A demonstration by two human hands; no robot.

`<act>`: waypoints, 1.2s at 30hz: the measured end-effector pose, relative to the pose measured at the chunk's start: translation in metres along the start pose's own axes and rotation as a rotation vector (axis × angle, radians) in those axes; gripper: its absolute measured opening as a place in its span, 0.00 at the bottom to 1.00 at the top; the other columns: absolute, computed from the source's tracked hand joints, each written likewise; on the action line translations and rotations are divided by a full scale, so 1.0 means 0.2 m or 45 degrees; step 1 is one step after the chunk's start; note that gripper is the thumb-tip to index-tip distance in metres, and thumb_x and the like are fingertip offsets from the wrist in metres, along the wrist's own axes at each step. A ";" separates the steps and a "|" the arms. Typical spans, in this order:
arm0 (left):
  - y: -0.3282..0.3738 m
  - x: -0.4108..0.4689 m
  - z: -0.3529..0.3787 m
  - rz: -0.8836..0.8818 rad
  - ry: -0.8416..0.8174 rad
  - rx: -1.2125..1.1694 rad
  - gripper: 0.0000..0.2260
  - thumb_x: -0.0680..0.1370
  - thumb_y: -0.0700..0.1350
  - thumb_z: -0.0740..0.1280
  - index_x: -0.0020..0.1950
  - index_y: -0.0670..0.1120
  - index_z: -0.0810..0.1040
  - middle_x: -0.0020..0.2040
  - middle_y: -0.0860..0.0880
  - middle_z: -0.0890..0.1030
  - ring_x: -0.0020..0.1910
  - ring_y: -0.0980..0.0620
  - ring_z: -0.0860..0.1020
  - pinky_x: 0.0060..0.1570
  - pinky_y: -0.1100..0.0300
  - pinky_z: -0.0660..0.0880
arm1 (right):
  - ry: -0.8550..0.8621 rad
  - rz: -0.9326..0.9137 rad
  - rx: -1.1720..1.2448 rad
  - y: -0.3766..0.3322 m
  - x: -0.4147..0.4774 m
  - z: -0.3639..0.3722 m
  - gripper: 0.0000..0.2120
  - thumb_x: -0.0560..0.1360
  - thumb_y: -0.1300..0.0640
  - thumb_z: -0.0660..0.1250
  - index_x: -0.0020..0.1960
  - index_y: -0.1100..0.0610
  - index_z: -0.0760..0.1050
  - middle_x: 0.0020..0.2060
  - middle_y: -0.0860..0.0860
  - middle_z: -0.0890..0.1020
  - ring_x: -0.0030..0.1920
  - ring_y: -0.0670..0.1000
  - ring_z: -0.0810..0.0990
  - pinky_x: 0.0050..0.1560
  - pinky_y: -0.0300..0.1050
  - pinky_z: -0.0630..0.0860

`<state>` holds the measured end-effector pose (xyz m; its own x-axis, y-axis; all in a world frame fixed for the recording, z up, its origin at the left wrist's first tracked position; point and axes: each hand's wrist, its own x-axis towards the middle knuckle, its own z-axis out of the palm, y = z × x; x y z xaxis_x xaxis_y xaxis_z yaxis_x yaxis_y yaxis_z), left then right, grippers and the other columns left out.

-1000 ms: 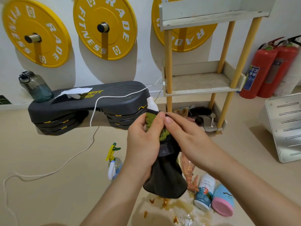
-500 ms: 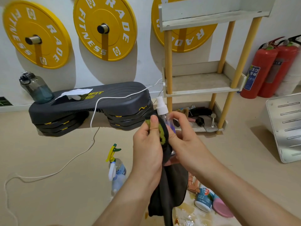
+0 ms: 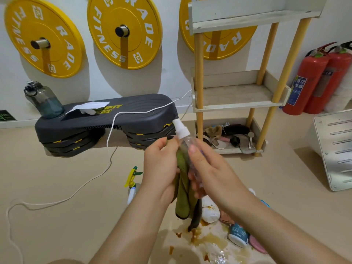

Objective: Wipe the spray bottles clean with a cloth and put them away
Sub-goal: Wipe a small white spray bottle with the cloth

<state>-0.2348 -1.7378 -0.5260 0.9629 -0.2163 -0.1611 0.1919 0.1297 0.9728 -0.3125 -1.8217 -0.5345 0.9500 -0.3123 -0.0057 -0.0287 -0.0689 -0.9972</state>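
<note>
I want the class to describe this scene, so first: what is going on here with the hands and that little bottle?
A person is cleaning a small clear spray bottle. The right hand grips the bottle while the left hand presses a green cloth against its side. Another spray bottle with a yellow trigger stands on the floor, near a brown spill. The middle shelf of the rack is bare.

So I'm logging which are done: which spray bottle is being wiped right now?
The small clear spray bottle with the white cap, held in both hands against the green cloth; the yellow-trigger bottle stands untouched on the floor.
</note>
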 end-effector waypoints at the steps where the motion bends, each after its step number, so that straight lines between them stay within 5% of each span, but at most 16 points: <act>1: 0.02 0.00 0.00 -0.018 0.019 -0.069 0.08 0.80 0.39 0.66 0.40 0.41 0.75 0.28 0.46 0.71 0.22 0.54 0.67 0.21 0.65 0.64 | -0.050 0.126 0.080 -0.02 0.00 -0.02 0.13 0.81 0.40 0.55 0.55 0.43 0.76 0.29 0.47 0.76 0.25 0.47 0.73 0.27 0.43 0.74; 4: 0.07 0.01 -0.01 -0.030 0.058 -0.252 0.09 0.81 0.41 0.65 0.41 0.42 0.74 0.27 0.49 0.69 0.20 0.57 0.65 0.18 0.67 0.60 | -0.303 0.453 0.380 -0.07 -0.02 -0.06 0.19 0.79 0.37 0.56 0.55 0.49 0.75 0.33 0.56 0.80 0.26 0.52 0.76 0.26 0.42 0.76; 6: 0.09 0.01 -0.01 -0.074 -0.011 -0.324 0.10 0.81 0.44 0.65 0.41 0.43 0.74 0.27 0.49 0.71 0.20 0.56 0.66 0.20 0.68 0.62 | -0.420 0.477 0.583 -0.07 -0.02 -0.04 0.24 0.78 0.36 0.56 0.59 0.54 0.75 0.41 0.60 0.84 0.35 0.58 0.84 0.27 0.44 0.80; 8: 0.10 0.00 -0.02 -0.145 -0.159 -0.325 0.11 0.81 0.47 0.64 0.43 0.41 0.76 0.30 0.46 0.74 0.24 0.53 0.69 0.25 0.65 0.65 | -0.280 0.369 0.602 -0.05 -0.02 -0.02 0.23 0.78 0.39 0.59 0.58 0.56 0.77 0.43 0.59 0.85 0.41 0.57 0.85 0.29 0.43 0.79; 11: 0.12 -0.02 -0.06 -0.134 -0.361 -0.241 0.17 0.81 0.46 0.60 0.41 0.41 0.83 0.32 0.44 0.79 0.25 0.52 0.73 0.24 0.63 0.69 | 0.038 0.182 0.363 -0.03 0.01 -0.03 0.18 0.81 0.43 0.59 0.55 0.56 0.77 0.39 0.54 0.86 0.37 0.51 0.85 0.29 0.40 0.76; 15: 0.11 -0.05 -0.06 0.167 -0.424 0.194 0.08 0.75 0.47 0.70 0.41 0.43 0.83 0.31 0.45 0.80 0.28 0.51 0.76 0.30 0.61 0.75 | 0.172 -0.016 0.175 -0.04 0.03 -0.07 0.19 0.80 0.41 0.59 0.51 0.57 0.76 0.35 0.54 0.83 0.33 0.50 0.82 0.28 0.39 0.73; 17: 0.08 -0.03 -0.07 0.305 -0.370 0.323 0.19 0.66 0.57 0.73 0.47 0.44 0.80 0.37 0.46 0.81 0.36 0.51 0.78 0.38 0.59 0.77 | 0.196 -0.081 0.190 -0.07 0.02 -0.07 0.20 0.77 0.37 0.60 0.49 0.54 0.77 0.36 0.53 0.83 0.34 0.49 0.82 0.29 0.38 0.73; 20: 0.05 -0.07 -0.05 0.268 -0.610 0.344 0.26 0.71 0.67 0.66 0.57 0.49 0.79 0.44 0.53 0.83 0.44 0.56 0.80 0.43 0.65 0.77 | 0.194 -0.142 0.161 -0.07 0.03 -0.05 0.24 0.73 0.29 0.61 0.48 0.49 0.78 0.43 0.56 0.83 0.42 0.56 0.84 0.38 0.52 0.81; 23: -0.03 -0.14 0.02 0.034 -0.594 0.119 0.24 0.79 0.65 0.56 0.50 0.51 0.85 0.44 0.47 0.86 0.44 0.55 0.82 0.46 0.58 0.77 | 0.182 -0.149 -0.069 -0.05 0.03 -0.03 0.26 0.72 0.28 0.52 0.50 0.46 0.75 0.39 0.53 0.81 0.40 0.55 0.82 0.46 0.62 0.81; 26: -0.05 -0.14 0.06 -0.117 -0.393 -0.191 0.21 0.82 0.59 0.59 0.46 0.48 0.86 0.45 0.43 0.85 0.46 0.50 0.83 0.50 0.52 0.75 | 0.109 -0.222 -0.437 -0.04 0.00 -0.03 0.22 0.77 0.33 0.46 0.61 0.41 0.69 0.40 0.47 0.81 0.43 0.53 0.82 0.48 0.60 0.79; 29: 0.00 -0.11 0.05 -0.144 -0.253 -0.385 0.19 0.83 0.54 0.59 0.44 0.45 0.82 0.37 0.46 0.85 0.37 0.53 0.84 0.39 0.58 0.79 | 0.026 -0.213 -0.908 -0.06 -0.02 -0.04 0.33 0.77 0.35 0.41 0.80 0.46 0.48 0.48 0.51 0.83 0.53 0.56 0.81 0.54 0.56 0.76; 32: 0.06 -0.07 0.02 -0.100 -0.206 -0.460 0.17 0.82 0.54 0.61 0.47 0.42 0.81 0.40 0.45 0.85 0.39 0.50 0.84 0.38 0.57 0.82 | 0.018 -0.267 -1.252 -0.08 -0.08 0.00 0.34 0.80 0.38 0.39 0.78 0.50 0.29 0.40 0.49 0.77 0.41 0.56 0.78 0.42 0.53 0.73; 36: 0.07 -0.04 0.03 0.044 -0.212 -0.335 0.09 0.71 0.43 0.72 0.47 0.40 0.80 0.38 0.44 0.82 0.37 0.47 0.81 0.38 0.55 0.81 | 0.046 -0.337 -1.374 -0.06 -0.09 0.04 0.36 0.81 0.38 0.44 0.76 0.50 0.23 0.35 0.47 0.72 0.36 0.54 0.74 0.38 0.51 0.72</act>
<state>-0.2413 -1.7396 -0.5110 0.9297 -0.3599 -0.0785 0.2231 0.3808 0.8973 -0.3273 -1.8075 -0.5220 0.9570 -0.1921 0.2172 -0.0989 -0.9204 -0.3783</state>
